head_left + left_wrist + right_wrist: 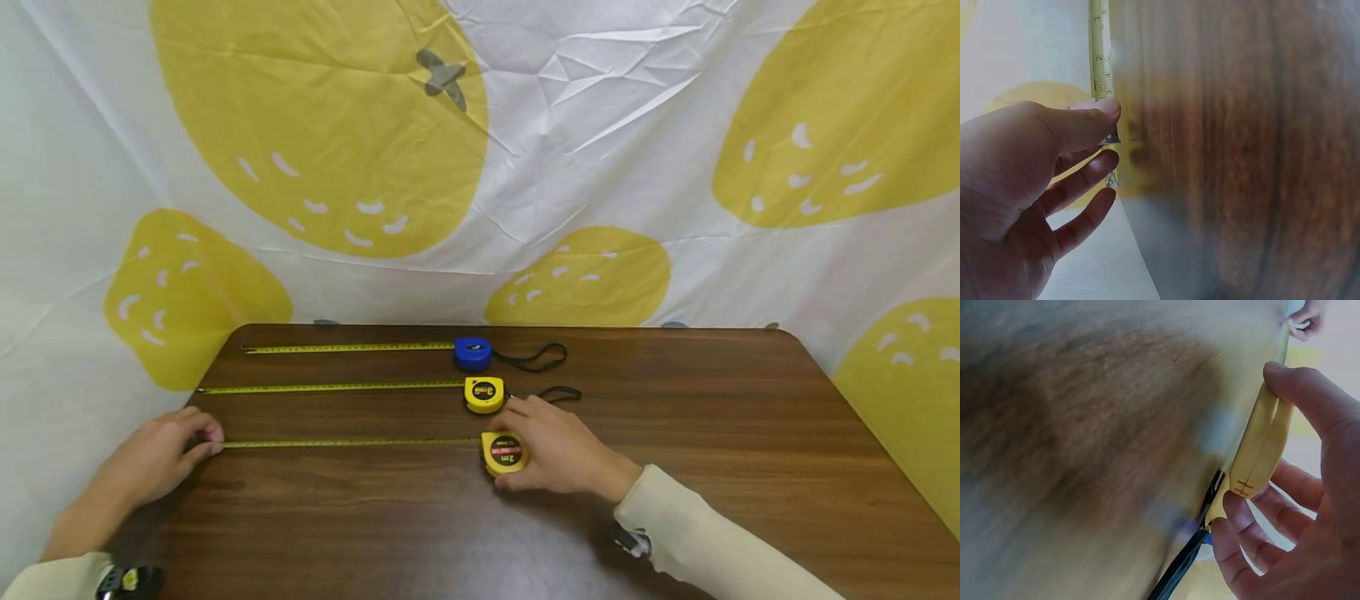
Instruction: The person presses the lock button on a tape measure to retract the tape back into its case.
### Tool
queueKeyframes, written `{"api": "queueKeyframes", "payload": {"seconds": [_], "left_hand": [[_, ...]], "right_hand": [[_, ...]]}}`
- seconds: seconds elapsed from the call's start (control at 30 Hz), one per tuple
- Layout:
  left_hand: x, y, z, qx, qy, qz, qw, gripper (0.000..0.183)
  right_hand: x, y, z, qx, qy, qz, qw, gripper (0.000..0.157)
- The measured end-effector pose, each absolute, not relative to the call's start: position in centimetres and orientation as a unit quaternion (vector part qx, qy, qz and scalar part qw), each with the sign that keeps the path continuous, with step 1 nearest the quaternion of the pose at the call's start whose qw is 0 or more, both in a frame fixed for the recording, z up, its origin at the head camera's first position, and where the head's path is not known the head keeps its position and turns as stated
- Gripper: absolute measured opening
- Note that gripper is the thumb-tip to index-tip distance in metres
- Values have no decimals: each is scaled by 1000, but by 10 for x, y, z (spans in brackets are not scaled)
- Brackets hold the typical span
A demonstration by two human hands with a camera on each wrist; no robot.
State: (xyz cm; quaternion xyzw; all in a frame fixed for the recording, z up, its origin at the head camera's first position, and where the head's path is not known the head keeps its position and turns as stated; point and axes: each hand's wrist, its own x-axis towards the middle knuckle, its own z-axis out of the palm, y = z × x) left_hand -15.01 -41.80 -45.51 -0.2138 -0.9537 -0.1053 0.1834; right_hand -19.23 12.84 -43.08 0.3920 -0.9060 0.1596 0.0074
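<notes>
At the worktop's (675,400) L edge, the L hand (168,450) pinches the end of a straight yellow blade (337,443) btwn thumb & fingers; R hand's (555,450) fingers grip the 2m tape (505,452) at its other end. Just beyond: yellow 3m tape (483,394), then blue tape (472,353), blades (345,347) out to L.

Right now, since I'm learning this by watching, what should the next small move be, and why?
Perhaps slowly loosen the left hand to test whether the blade holds: it's drawn out from the yellow 2m case in the right hand, and the blue tape measure lies extended unheld.
</notes>
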Motion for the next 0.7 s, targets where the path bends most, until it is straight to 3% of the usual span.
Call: {"api": "queueKeyframes", "payload": {"seconds": [0.7], "left_hand": [[-156, -400, -452, -238, -951, -104, 165, 32]], "right_hand": [[-196, 154, -427, 372, -909, 182, 35, 58]]}}
